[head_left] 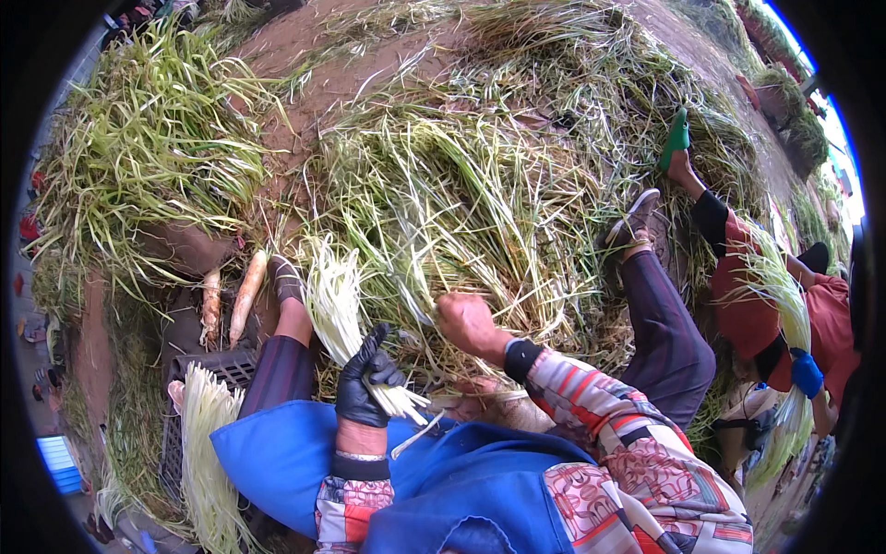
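Observation:
My left hand (365, 383), in a black glove, is closed around a bunch of blanched chives (334, 295). Their pale leaves fan out toward the far left, and the cut-looking white ends stick out over my blue apron (443, 462). One loose stalk (415, 438) hangs below those ends. My bare right hand (469, 323) is closed in a fist to the right of the bunch, apart from it, above a heap of green and dry leaves (461, 203). Whatever its fingers hold, if anything, is hidden.
Beside my left leg, more pale chives (208, 434) lie against a dark plastic crate (226, 367). Two long orange-white pieces (247, 300) stand near my left shoe. A large leafy heap (157, 138) rises far left. At right, a co-worker's blue-gloved hand (806, 371) grips another bunch.

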Demonstrator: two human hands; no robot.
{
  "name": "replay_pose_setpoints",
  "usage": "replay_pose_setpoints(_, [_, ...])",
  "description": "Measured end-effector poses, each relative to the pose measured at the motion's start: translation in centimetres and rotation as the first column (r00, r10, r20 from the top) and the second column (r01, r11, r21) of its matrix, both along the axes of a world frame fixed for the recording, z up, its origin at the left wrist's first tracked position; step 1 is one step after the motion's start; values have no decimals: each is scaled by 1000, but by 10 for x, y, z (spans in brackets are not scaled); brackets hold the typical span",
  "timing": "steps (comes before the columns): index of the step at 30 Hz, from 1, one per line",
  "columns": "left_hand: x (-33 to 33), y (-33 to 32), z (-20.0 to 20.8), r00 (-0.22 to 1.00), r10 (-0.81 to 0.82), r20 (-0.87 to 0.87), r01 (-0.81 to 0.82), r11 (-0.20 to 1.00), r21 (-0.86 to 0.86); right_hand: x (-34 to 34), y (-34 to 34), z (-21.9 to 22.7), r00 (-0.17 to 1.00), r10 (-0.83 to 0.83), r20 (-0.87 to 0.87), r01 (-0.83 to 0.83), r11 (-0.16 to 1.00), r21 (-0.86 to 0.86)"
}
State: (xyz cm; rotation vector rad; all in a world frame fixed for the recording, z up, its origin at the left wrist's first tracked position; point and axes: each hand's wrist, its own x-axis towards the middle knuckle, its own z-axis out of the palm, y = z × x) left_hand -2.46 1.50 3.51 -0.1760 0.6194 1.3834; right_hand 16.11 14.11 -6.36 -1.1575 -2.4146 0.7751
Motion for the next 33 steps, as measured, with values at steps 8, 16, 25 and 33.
replay_pose_setpoints(8, [3,2,-5,996,-10,-89,0,994,-112,-4,13,-26,939,-342,-33,334,932,-144])
replay_pose_setpoints(16, [6,4,-4,987,-14,-158,-15,983,-183,2,59,-37,945,-249,214,274,957,-94])
replay_pose_setpoints(25, [11,5,-6,992,37,-121,-61,978,-199,99,137,157,606,-657,-448,174,660,-731])
replay_pose_setpoints(33, [49,-1,-30,925,-115,-361,-27,930,-366,67,-58,103,919,-334,-209,-133,235,-963])
